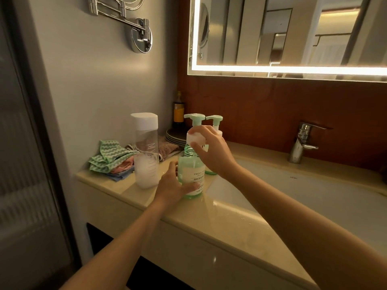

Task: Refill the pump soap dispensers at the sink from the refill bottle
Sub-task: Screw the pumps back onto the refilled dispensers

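Note:
A green pump soap dispenser (191,174) stands on the beige counter (230,227) left of the sink. My left hand (173,188) grips its body near the base. My right hand (211,149) holds the pump's white collar (195,138), lifted just above the threaded neck, with the mint pump head (194,118) on top and the tube still inside. A second green dispenser (215,120) stands right behind, mostly hidden by my hand. The clear refill bottle (146,151) with a white cap stands to the left, holding some pale liquid at the bottom.
Folded cloths (111,158) lie at the counter's left end by the wall. Stacked dark plates (176,136) and a dark bottle (178,109) sit at the back. The sink basin (303,193) and chrome tap (301,141) are to the right, under a lit mirror (293,34).

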`<act>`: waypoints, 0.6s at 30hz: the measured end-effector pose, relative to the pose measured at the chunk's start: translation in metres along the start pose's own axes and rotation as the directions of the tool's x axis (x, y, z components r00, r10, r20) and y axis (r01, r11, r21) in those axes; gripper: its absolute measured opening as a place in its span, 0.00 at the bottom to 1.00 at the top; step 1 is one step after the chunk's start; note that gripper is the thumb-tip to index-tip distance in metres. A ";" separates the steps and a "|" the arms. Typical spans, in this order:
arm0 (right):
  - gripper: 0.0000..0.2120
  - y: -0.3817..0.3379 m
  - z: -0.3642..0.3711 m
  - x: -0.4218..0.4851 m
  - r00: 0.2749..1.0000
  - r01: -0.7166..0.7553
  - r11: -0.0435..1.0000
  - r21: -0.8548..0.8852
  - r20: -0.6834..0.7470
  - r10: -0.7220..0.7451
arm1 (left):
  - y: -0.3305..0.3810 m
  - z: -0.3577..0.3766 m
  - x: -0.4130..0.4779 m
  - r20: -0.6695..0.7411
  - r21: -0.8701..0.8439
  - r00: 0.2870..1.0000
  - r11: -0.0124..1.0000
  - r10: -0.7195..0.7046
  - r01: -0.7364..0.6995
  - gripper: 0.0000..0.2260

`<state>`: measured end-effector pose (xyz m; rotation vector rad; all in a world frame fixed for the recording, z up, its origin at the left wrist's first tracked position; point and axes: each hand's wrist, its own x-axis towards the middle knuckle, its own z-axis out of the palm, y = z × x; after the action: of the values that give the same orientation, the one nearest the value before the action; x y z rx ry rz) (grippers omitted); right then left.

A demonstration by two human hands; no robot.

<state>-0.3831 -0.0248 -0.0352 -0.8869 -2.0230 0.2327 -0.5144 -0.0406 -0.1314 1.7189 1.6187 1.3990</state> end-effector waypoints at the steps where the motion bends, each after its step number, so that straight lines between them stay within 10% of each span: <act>1: 0.14 0.000 0.000 0.001 1.000 0.000 1.000 0.004 -0.002 0.000 | 0.000 0.000 0.000 -0.002 -0.002 1.000 1.000 -0.001 0.001 0.35; 18: 0.09 0.009 0.018 -0.012 0.997 -0.074 0.988 0.139 -0.028 0.079 | -0.004 0.002 0.001 0.005 0.009 1.000 1.000 0.027 -0.027 0.34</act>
<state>-0.3893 -0.0233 -0.0578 -0.8761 -1.9194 0.3931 -0.5154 -0.0384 -0.1352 1.7537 1.6079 1.4012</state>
